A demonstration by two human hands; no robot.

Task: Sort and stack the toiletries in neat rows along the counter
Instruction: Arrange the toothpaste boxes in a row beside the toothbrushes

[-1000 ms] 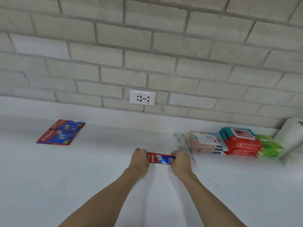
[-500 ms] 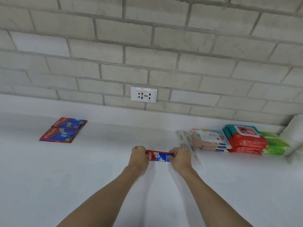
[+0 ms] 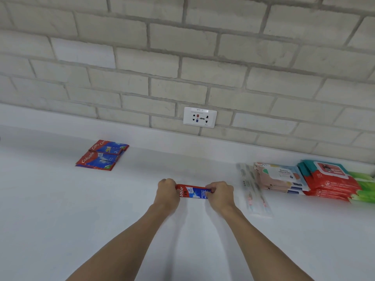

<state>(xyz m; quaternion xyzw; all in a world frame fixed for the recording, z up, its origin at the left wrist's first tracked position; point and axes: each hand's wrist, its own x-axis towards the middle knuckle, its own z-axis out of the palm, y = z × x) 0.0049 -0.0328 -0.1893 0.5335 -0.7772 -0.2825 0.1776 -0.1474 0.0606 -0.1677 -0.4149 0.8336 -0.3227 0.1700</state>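
Observation:
A red and blue toothpaste box [image 3: 193, 192] is held lengthwise over the white counter [image 3: 60, 209]. My left hand [image 3: 167, 194] grips its left end and my right hand [image 3: 220, 194] grips its right end. A stack of red and blue toothpaste boxes [image 3: 102, 155] lies at the far left. Clear-packed toothbrushes [image 3: 252, 189] lie just right of my right hand. Beyond them sit stacks of wet-wipe packs: pink [image 3: 279, 179], red [image 3: 328, 182] and green [image 3: 363, 186].
A brick wall rises behind the counter, with a white power socket [image 3: 199, 117] above the raised back ledge [image 3: 142, 136].
Both hands keep their grip on the toothpaste box. The view has shifted slightly, so the hands and the counter items sit a little differently in frame.

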